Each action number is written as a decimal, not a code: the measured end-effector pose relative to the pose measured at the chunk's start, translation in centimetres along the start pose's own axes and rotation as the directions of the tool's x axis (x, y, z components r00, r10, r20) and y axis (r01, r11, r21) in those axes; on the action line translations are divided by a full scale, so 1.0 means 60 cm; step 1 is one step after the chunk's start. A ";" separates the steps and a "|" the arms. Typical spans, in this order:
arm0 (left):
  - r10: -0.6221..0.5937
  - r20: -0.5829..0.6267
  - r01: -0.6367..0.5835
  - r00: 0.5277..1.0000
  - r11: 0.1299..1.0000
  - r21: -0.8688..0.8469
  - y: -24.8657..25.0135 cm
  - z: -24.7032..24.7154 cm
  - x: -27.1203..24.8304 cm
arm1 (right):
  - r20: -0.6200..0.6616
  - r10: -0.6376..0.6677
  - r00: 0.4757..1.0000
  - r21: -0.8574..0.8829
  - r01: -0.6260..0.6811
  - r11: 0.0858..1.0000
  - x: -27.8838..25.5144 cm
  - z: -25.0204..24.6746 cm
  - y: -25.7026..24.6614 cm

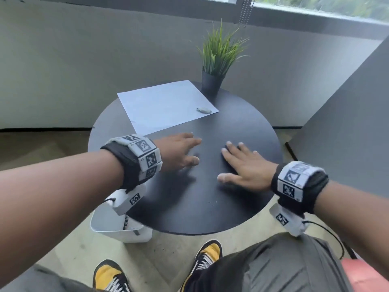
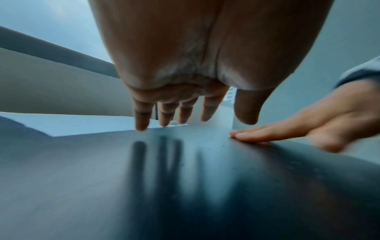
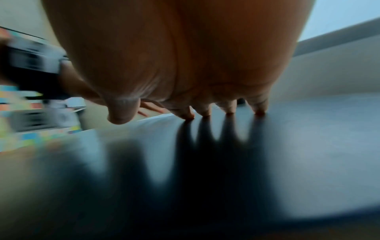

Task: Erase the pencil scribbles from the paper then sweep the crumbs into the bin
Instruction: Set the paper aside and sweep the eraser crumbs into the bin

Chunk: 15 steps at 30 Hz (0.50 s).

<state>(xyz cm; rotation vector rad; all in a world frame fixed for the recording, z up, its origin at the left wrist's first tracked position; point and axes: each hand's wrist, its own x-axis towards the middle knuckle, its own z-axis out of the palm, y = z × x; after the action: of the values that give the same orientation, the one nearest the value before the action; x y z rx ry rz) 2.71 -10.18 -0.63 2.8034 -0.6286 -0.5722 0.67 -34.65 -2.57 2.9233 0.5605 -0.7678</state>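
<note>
A white sheet of paper (image 1: 166,106) lies on the far left of the round black table (image 1: 189,211). A small grey-white eraser (image 1: 203,110) rests near the sheet's right corner. My left hand (image 1: 181,152) hovers just off the tabletop below the paper's near edge, fingers (image 2: 141,120) straight and spread, holding nothing. My right hand (image 1: 242,163) lies flat on the table to its right, fingertips (image 3: 188,116) touching the surface. The white bin (image 1: 121,226) stands on the floor under the table's near left edge. No scribbles or crumbs show clearly.
A potted green plant (image 1: 216,66) in a black pot stands at the table's far edge, just behind the paper's corner. Grey walls close in behind and to the right. My legs and yellow-black shoes (image 1: 208,258) are below the table's near edge.
</note>
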 end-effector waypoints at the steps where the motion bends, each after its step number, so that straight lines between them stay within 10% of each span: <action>1: -0.057 0.029 0.056 0.998 0.998 0.040 -0.002 0.006 0.002 | 0.016 -0.119 0.993 -0.032 0.119 0.992 -0.024 0.003 -0.035; 5: 0.057 0.040 -0.061 0.998 0.992 0.111 0.007 0.012 -0.007 | -0.126 -0.408 0.904 0.374 0.424 0.825 -0.050 -0.022 -0.061; 7: 0.168 0.002 -0.168 0.986 0.985 -0.035 0.017 0.003 -0.019 | -0.354 -0.047 0.934 0.558 0.251 0.791 -0.032 -0.037 -0.002; 10: 0.147 -0.070 -0.159 0.987 0.965 -0.210 0.010 -0.010 -0.034 | -0.248 0.441 0.863 0.525 -0.263 0.810 -0.011 -0.017 0.057; 15: -0.162 -0.038 0.161 0.986 0.987 -0.010 -0.028 0.018 -0.045 | -0.179 0.477 0.860 0.418 -0.372 0.829 -0.035 0.081 -0.082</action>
<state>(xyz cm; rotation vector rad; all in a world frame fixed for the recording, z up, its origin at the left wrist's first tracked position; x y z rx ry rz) 0.62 -7.61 -1.21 2.8687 -0.3933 -0.5463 -5.09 -31.54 -5.66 3.3332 -0.2822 -0.4427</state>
